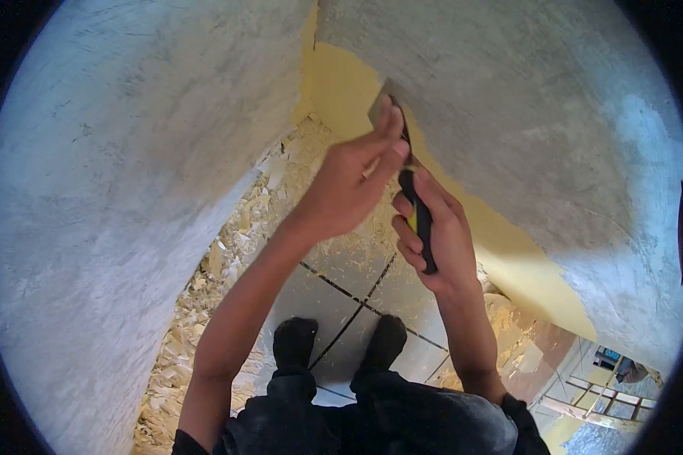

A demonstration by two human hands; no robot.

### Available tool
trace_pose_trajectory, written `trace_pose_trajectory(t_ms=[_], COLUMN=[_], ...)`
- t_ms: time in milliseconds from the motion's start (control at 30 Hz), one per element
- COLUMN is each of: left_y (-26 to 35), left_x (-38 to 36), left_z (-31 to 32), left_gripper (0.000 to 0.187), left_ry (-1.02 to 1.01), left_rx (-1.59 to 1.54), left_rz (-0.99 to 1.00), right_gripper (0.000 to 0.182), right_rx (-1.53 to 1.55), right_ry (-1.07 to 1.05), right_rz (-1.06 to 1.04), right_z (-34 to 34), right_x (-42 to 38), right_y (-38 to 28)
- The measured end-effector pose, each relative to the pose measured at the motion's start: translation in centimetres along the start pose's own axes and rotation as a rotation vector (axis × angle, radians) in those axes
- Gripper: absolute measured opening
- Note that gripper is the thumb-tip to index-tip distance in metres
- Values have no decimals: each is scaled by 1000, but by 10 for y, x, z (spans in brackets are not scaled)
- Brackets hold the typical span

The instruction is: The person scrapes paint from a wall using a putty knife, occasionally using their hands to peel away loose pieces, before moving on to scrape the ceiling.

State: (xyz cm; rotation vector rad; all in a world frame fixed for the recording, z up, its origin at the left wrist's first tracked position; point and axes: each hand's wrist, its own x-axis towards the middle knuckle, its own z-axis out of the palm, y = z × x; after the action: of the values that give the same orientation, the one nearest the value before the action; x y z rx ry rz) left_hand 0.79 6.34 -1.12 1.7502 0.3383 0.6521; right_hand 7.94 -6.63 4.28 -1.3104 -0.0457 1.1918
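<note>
My right hand [442, 227] is wrapped round the black and yellow handle of a scraper [423, 239]. The tool's flat metal blade points up and away, against the right wall near the corner. My left hand [360, 174] has its fingers and thumb closed on the scraper near the blade, partly covering it. Around the blade, the wall shows a yellow strip [345, 87] where the grey-white coating ends in an uneven edge. The rest of the right wall [508, 98] still carries that coating.
A grey-white wall [129, 152] rises close on the left. Heaps of pale yellow flakes [182, 341] lie along its base and in the corner. Between my dark-covered feet [294, 341] are grey floor tiles [341, 303]. A wooden ladder-like frame [607, 398] stands at the lower right.
</note>
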Motion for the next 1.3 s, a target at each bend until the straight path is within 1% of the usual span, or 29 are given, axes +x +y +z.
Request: trace_pose_trajectory(t_ms=[33,67,133,200,233,267,333,367,433,467,500,533,567,667,767,800,867,967,1033,1100,1167,1200,1267,1300], left_y=[0,-3,-6,-5,-3,-4,-6,-9,-6,-3,4,12,17,19,16,16,14,11,17,16,10,11,14,15], left_x=[-1,-2,3,0,-1,-1,-2,-4,-6,-7,-7,-7,-7,-2,-1,2,9,5,6,4,9,8,4,6], left_z=[2,3,5,3,1,2,8,6,10,13,16,21,25,34,35,35,34,28,28,30,29,30,31,32], left_gripper=[51,51,50,50,49,49,48,48,49,50,50,52,53,56,57,57,57,57,56,56,56,56,57,57], left_ry=[-37,-36,84,67,48,47,-6,-8,22,46,46,34,21,25,31,31,131,99,78,44,130,130,70,73], left_rx=[48,42,-6,-56,-103,-97,-126,-117,-124,-132,-126,-48,26,70,115,113,166,104,153,184,124,124,73,76], left_rz=[38,28,-57,-53,-50,-40,-28,-43,-19,11,16,88,157,204,211,210,190,237,253,242,208,211,189,197], right_gripper=[38,39,40,43,46,46,49,49,50,50,49,48,48,45,44,43,41,39,37,37,36,36,36,36], right_rx=[-6,-26,-44,-4,23,26,-55,-54,-239,-239,-287,-334,-332,-368,-393,-445,-495,-494,-483,-506,-532,-521,-502,-513], right_ry=[-8,-19,-13,-76,-33,-38,-16,-16,-3,-7,11,31,33,37,76,79,84,93,151,155,165,166,168,180], right_rz=[-1,-5,-2,5,5,-5,-58,-47,-130,-130,-202,-274,-275,-315,-348,-352,-349,-393,-490,-470,-453,-442,-435,-472], right_z=[1,-1,-3,7,4,-1,-9,-10,-9,-12,-16,-21,-26,-38,-34,-32,-25,-14,-17,-15,-14,-13,-12,-14], right_x=[8,18,20,20,13,10,10,10,12,9,4,2,3,3,9,16,17,13,6,17,17,14,9,8], right_y=[-2,-3,0,-2,1,4,11,14,14,14,13,12,10,7,4,-1,-2,3,12,7,5,4,6,7])
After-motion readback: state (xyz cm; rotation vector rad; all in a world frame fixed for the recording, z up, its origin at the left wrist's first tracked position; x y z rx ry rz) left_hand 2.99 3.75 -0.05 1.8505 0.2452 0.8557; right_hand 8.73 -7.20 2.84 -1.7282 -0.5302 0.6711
